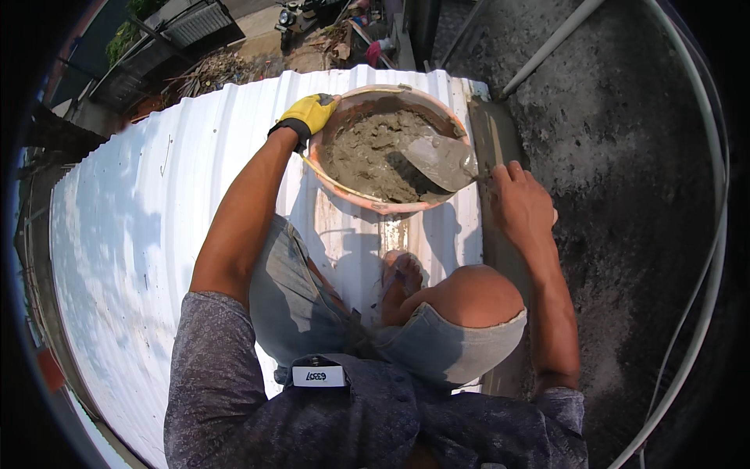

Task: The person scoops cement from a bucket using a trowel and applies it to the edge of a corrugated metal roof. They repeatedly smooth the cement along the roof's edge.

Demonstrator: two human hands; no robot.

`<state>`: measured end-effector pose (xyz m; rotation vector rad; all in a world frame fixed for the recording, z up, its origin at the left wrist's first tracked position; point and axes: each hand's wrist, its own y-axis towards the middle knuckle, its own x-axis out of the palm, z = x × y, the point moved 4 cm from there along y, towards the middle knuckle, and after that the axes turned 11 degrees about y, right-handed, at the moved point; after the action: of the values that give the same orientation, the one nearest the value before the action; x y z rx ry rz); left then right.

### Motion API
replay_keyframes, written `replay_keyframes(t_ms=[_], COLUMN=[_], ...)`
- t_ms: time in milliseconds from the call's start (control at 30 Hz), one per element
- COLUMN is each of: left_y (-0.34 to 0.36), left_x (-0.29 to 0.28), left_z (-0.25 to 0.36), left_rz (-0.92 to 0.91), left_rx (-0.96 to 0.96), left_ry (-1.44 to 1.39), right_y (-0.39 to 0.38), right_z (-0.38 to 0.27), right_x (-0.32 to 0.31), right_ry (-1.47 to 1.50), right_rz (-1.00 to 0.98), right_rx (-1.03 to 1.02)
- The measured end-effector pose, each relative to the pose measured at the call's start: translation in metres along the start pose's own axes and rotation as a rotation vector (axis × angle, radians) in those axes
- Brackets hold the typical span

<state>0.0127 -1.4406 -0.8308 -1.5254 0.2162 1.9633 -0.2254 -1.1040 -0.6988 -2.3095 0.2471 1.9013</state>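
Note:
A round orange-rimmed bucket point(361, 200) of wet grey mortar point(367, 152) stands on the white corrugated metal roof in front of me. My left hand point(312, 113), in a yellow glove with a dark cuff, grips the bucket's far left rim. My bare right hand point(522, 199) is closed at the right of the bucket, on the handle end of a trowel point(441, 160); the handle itself is mostly hidden by the fingers. The trowel's blade, smeared with mortar, lies over the right part of the bucket, above the mortar.
The white corrugated roof point(211, 180) spreads to the left. Along its right edge runs a narrow ledge point(500, 133) beside a rough grey wall point(609, 180). A pale pipe point(715, 258) curves at the far right. Far below are a motorbike point(289, 19) and debris point(211, 74).

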Motion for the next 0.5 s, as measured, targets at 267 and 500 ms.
replay_keyframes(t_ms=[267,500], left_y=[0.008,0.01], left_x=[0.004,0.001], left_z=[0.024,0.016], left_rz=[-0.13,-0.278], left_rx=[0.075,-0.017], left_ry=[0.049,0.057], right_y=[0.118,0.08], right_z=[-0.033,-0.075], right_x=[0.023,0.063], right_ry=[-0.373,-0.313], right_rz=[-0.113,-0.296], right_rx=[-0.329,-0.309])
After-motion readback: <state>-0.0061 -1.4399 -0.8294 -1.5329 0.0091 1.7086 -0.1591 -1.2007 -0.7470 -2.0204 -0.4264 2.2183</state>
